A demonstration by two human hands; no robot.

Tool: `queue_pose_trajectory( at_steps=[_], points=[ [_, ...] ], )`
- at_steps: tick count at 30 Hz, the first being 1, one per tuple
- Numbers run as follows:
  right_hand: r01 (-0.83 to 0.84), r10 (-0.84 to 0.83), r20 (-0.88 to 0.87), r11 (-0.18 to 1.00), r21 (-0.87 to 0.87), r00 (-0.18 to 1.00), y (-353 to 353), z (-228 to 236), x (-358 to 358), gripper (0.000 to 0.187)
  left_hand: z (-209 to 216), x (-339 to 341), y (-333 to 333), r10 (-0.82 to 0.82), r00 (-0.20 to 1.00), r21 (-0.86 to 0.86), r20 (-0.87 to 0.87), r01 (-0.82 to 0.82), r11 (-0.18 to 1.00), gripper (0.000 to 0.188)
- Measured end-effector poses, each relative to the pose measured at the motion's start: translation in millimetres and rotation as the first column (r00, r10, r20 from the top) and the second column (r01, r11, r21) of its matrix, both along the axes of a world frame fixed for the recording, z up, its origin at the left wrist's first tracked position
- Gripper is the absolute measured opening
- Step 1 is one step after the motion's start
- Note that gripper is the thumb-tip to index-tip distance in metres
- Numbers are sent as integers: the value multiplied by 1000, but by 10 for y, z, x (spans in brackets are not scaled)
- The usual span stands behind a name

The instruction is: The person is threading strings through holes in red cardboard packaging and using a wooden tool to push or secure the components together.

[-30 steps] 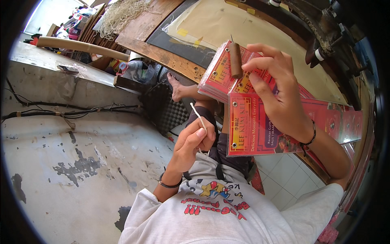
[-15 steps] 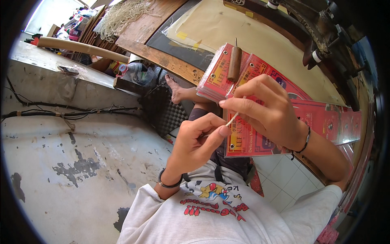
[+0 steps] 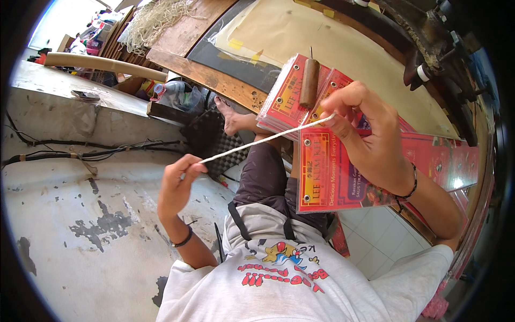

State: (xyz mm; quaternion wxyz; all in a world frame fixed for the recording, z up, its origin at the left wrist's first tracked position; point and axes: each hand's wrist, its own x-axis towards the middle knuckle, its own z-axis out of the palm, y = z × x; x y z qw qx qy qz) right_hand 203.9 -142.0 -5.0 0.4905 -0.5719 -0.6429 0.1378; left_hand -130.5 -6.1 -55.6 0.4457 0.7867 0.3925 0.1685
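A white cord (image 3: pixel 265 139) runs taut between my two hands, slanting up to the right. My left hand (image 3: pixel 179 180) pinches its lower end, out over the pale wall side. The other end is pinched in my right hand (image 3: pixel 367 131), which hovers over the red printed sheets (image 3: pixel 343 177). These glossy sheets have metal eyelets near their short edge. Behind them lies a second stack of red sheets (image 3: pixel 281 99). On top of the stacks rests an awl (image 3: pixel 309 83) with a wooden handle, its metal tip pointing away from me.
A tangle of white cords (image 3: pixel 153 24) lies on the wooden table (image 3: pixel 214 80) at the far left. Dark machine parts (image 3: pixel 424 53) stand at the far right. A plastic bottle (image 3: pixel 174 91) sits beside the table. Black cables (image 3: pixel 96 153) run along the worn wall (image 3: pixel 107 188).
My left hand has moved away to the left, drawing the cord out long and straight. My right hand has shifted slightly up and right, still pinching the cord.
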Motion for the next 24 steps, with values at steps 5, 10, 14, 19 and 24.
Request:
queue_pose_trajectory(
  at_steps=[5, 10, 14, 19, 24],
  points=[
    [-3, 0, -134, 1000, -25, 991, 3, -95, 24, 9, -402, -588, 365, 204, 975, 20, -86, -203, 979, 24],
    [-73, 37, -291, 991, -113, 956, 12, -61, -33, 9, -856, -859, 497, 271, 954, 9, -131, -272, 962, 26],
    [-166, 133, -267, 980, -107, 954, 37, -131, -19, 16, -1275, -658, 347, 106, 973, -292, -205, -164, 942, 26],
    [-184, 156, -151, 963, -197, 976, 31, -27, -37, 19, -2245, -15, -118, -162, 976, -208, -143, 130, 969, 27],
    [-282, 287, 18, 950, -133, 958, 83, -36, 36, 23, -2463, 527, -460, 150, 938, 283, -312, -59, 957, 24]
  ],
)
